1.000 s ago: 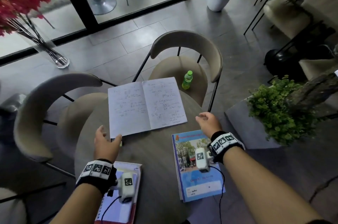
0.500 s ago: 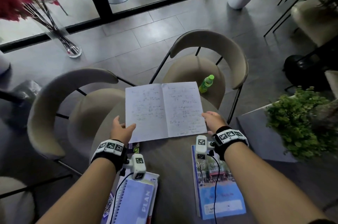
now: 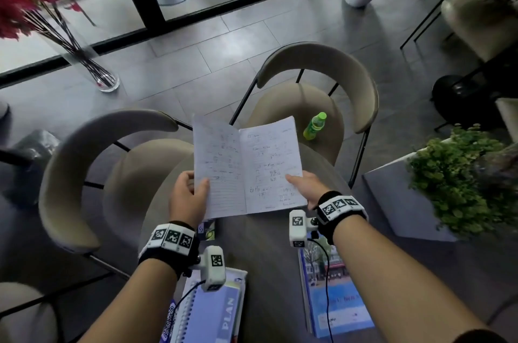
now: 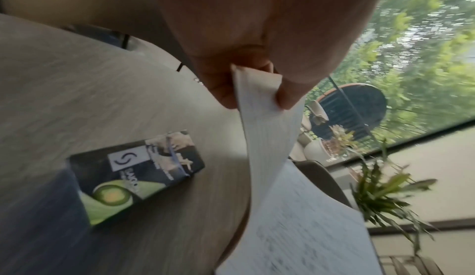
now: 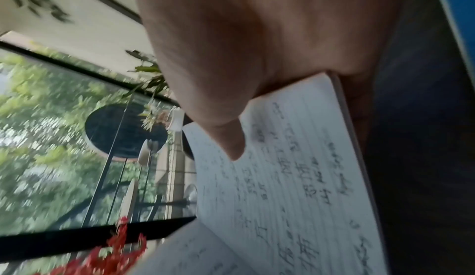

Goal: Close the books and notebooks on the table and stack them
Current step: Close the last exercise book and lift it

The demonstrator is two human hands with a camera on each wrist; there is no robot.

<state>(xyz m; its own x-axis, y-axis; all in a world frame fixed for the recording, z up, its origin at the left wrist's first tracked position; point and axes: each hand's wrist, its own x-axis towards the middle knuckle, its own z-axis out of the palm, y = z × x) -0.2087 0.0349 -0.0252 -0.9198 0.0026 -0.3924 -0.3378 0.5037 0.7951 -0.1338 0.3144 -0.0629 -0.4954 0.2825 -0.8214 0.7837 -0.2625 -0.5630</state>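
Note:
An open lined notebook (image 3: 246, 166) with handwriting is lifted off the round table (image 3: 269, 253), its two halves folding up toward each other. My left hand (image 3: 188, 194) pinches the left page edge between thumb and fingers, as the left wrist view shows on the notebook (image 4: 267, 137). My right hand (image 3: 305, 184) grips the right edge, thumb on the page of the notebook (image 5: 295, 178). A closed purple "PLAN" spiral notebook (image 3: 215, 312) lies near left. A closed blue book (image 3: 333, 295) lies near right, partly under my right forearm.
A small dark card with a green logo (image 3: 207, 230) lies on the table under the notebook's near edge. Two beige chairs (image 3: 316, 82) stand beyond the table; a green bottle (image 3: 314, 126) rests on the right one. A leafy plant (image 3: 459, 177) stands right.
Both hands reached forward, took hold of the open notebook's side edges and lifted it; its pages now fold inward. The head view moved forward and down.

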